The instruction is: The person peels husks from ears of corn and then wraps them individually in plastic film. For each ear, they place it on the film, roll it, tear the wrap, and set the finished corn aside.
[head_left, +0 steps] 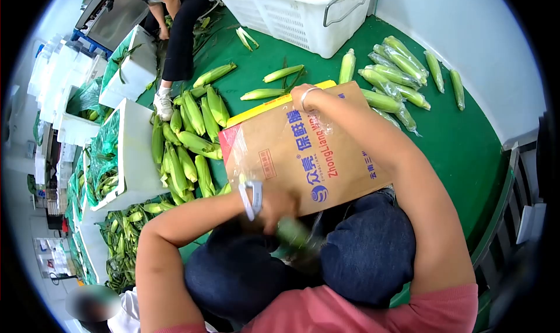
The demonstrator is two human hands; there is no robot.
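Note:
A brown cardboard box [265, 158] with blue and red print lies tilted over my knees. My right hand [304, 93], a light band at its wrist, is closed over the box's far edge beside a yellow strip [256, 110]. My left hand [276, 209], wearing a white wristband, is low at the near edge of the box, between my knees. A corn cob [294, 234], green and smeared by motion, is in its fingers; clear film seems to hang around the cob. Part of that grip is hidden.
Husked corn [195, 111] is heaped left of the box. Film-wrapped cobs [396, 70] lie to the right on the green floor [461, 152]. A white crate [297, 18] stands behind. White foam boxes [137, 152] line the left, near a person's leg [178, 47]. Another person [125, 309] is at lower left.

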